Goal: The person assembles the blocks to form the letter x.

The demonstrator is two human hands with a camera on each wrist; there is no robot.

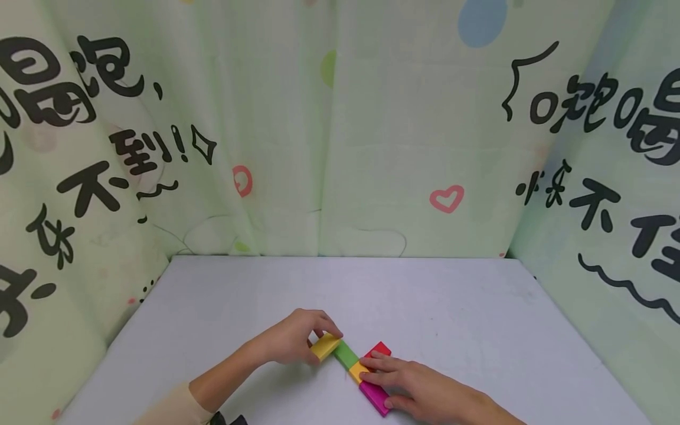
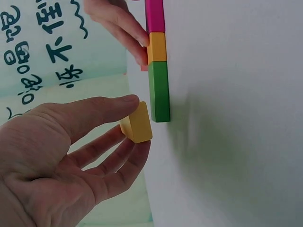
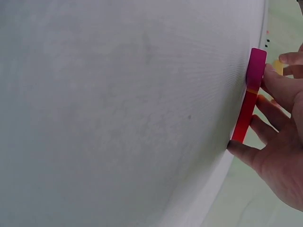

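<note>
Between its thumb and fingertips, my left hand (image 1: 297, 337) pinches a yellow block (image 2: 142, 124) beside the far end of a green block (image 1: 346, 355). In the left wrist view the yellow block is slightly apart from the green one. An orange block (image 1: 358, 373) and a magenta block (image 1: 375, 398) continue the row from the green block. A red block (image 3: 245, 118) juts off to the side near the orange one. My right hand (image 1: 425, 386) rests over the row with extended fingers touching the red and orange blocks and its thumb at the magenta block. Those fingers partly hide the red block.
The blocks lie on a white tabletop (image 1: 478, 319). Pale green curtains (image 1: 382, 136) with black lettering and printed hearts hang behind and on both sides of it. A small black object (image 1: 227, 419) shows at the bottom edge by the left sleeve (image 1: 177, 407).
</note>
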